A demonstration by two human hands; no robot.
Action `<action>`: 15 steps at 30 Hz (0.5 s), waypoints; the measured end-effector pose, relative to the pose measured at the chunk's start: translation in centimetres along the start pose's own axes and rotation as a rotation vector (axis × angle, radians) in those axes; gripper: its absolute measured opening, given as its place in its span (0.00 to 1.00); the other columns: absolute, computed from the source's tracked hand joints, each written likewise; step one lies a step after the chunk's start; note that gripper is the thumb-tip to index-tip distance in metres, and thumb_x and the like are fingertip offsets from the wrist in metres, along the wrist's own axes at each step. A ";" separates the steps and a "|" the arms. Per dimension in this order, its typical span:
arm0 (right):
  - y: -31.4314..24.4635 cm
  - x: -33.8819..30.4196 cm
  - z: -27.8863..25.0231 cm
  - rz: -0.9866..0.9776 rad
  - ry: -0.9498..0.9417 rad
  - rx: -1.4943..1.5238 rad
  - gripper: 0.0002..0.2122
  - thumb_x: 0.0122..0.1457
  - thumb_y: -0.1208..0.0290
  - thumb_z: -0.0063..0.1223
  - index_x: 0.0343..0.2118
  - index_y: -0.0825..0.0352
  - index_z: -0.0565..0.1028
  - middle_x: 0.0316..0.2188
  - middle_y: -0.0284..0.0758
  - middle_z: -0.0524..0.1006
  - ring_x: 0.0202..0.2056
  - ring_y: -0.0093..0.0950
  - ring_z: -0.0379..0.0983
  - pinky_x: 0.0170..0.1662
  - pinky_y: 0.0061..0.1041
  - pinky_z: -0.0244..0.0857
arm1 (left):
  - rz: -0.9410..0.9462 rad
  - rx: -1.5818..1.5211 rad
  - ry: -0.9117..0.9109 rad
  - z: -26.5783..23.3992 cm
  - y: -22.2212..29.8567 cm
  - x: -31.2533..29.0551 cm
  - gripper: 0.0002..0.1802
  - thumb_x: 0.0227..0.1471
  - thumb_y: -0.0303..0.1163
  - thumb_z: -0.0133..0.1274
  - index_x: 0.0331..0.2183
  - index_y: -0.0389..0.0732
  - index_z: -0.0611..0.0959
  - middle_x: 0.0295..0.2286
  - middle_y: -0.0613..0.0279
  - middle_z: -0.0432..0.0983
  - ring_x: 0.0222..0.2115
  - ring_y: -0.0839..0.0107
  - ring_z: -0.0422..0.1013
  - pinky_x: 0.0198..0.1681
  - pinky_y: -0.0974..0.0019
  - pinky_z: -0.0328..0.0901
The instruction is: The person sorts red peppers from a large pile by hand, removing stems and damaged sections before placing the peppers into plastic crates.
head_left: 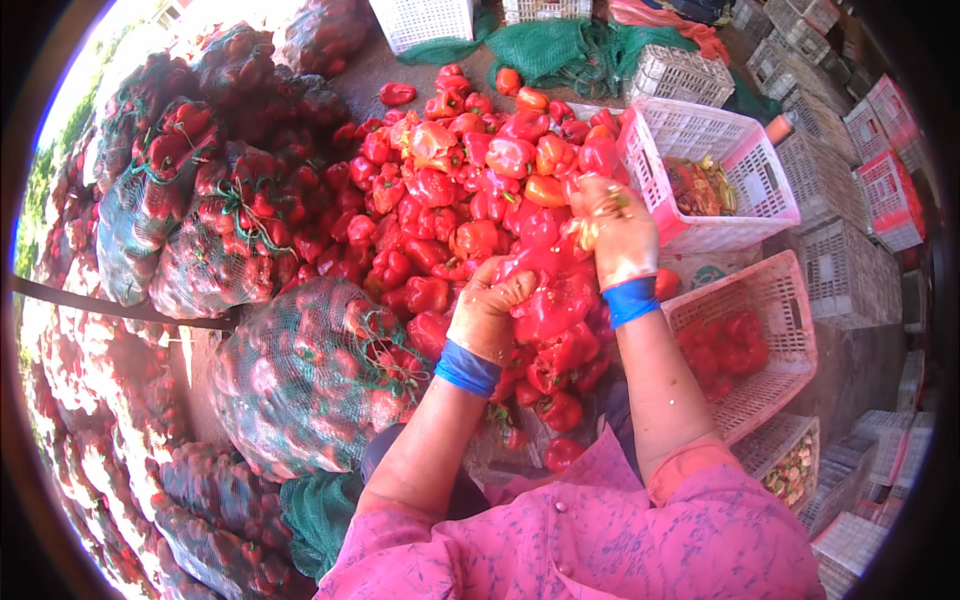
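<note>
While both hands are over the heap, the left hand is curled around a red pepper, thumb up top and pointing over toward the right. That pepper's straight out in front of the person, above the near part of the heap, so pretty much mid-view. The right hand is a bit farther out and to the right, fingers bunched around a pale, seedy bit that looks like a core. It's kinda blurry there, so I can't tell how tight that grip is. Both wrists have a blue band, and the shirt is pink with a darker pattern.

Just right of the right hand there's a whitish crate stained pink, with yellowish scraps in the bottom. Nearer the person sits a pinkish crate with red peppers inside, and past that another one with pale bits in it. The left side's all mesh sacks stuffed with peppers, the big one lying near the left forearm. Up top, green netting lies between more crates.
</note>
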State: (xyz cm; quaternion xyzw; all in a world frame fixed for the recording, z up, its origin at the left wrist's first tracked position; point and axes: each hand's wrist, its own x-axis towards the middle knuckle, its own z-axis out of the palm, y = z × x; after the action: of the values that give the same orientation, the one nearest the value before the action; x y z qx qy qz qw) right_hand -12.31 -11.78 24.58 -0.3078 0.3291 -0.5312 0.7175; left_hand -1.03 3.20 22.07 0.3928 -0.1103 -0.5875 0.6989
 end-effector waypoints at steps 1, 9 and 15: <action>-1.1 0.0 0.0 -0.047 0.186 -0.311 0.08 0.64 0.67 0.58 0.38 0.67 0.80 0.32 0.31 0.81 0.32 0.22 0.77 0.37 0.21 0.71 | -0.073 -0.060 -0.003 0.0 -0.2 0.0 0.24 0.52 0.28 0.64 0.50 0.39 0.78 0.42 0.62 0.81 0.42 0.67 0.77 0.48 0.61 0.73; -13.2 -5.4 -9.0 -0.124 0.164 -0.344 0.17 0.60 0.53 0.60 0.33 0.65 0.79 0.20 0.31 0.74 0.17 0.23 0.71 0.19 0.22 0.64 | -0.228 0.024 -0.107 3.0 -3.2 -0.4 0.27 0.52 0.36 0.63 0.53 0.38 0.77 0.46 0.57 0.79 0.46 0.60 0.77 0.50 0.54 0.74; -22.3 -15.9 -30.8 -0.232 0.749 -0.552 0.10 0.60 0.60 0.60 0.32 0.62 0.77 0.21 0.30 0.73 0.17 0.24 0.68 0.17 0.23 0.64 | -0.376 0.175 -0.431 10.3 -9.6 0.0 0.31 0.55 0.42 0.60 0.56 0.37 0.74 0.48 0.56 0.78 0.44 0.61 0.77 0.42 0.56 0.76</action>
State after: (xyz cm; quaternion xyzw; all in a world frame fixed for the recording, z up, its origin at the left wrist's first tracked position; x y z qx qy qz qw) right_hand -52.87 -4.76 26.28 -0.3091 0.6571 -0.5750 0.3770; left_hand -14.42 -1.17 22.39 0.3314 -0.2316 -0.7645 0.5020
